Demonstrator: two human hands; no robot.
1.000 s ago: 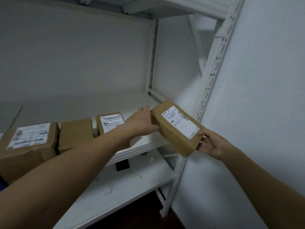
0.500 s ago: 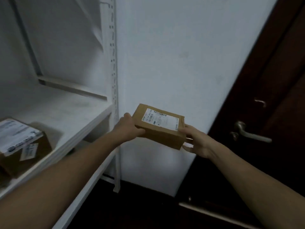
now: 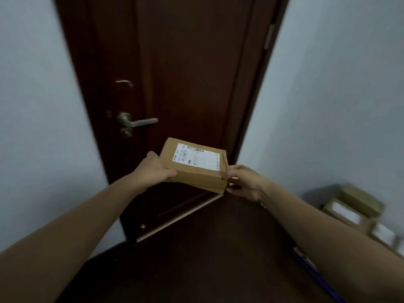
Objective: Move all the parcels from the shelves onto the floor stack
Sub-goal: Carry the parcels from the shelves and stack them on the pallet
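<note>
While the left hand [image 3: 153, 169] gripped the left end of the cardboard parcel [image 3: 196, 178], its thumb curled along the near side, the right hand [image 3: 242, 182] pinched the opposite corner, thumb on the top edge and fingers tucked beneath. The parcel hung in the air between the two hands, almost level, with its shipping label [image 3: 196, 159] facing up. Holding it at both ends probably steadied the box through a turn of the body and left it ready to be set down flat. Beyond the hands stood a dark wooden door [image 3: 185, 73], its lever handle [image 3: 140, 122] above and to the left of the left hand. Low and well to the right of the right hand, a blurred floor stack [image 3: 354, 213] of labelled boxes rested against the wall on the dark floor [image 3: 196, 248]. Compared with half a second earlier, the shelf and the box on it had gone from the left of the view, the door had swung from the right edge to straight ahead, and the stack had appeared. The two-handed grip looked unchanged.
</note>
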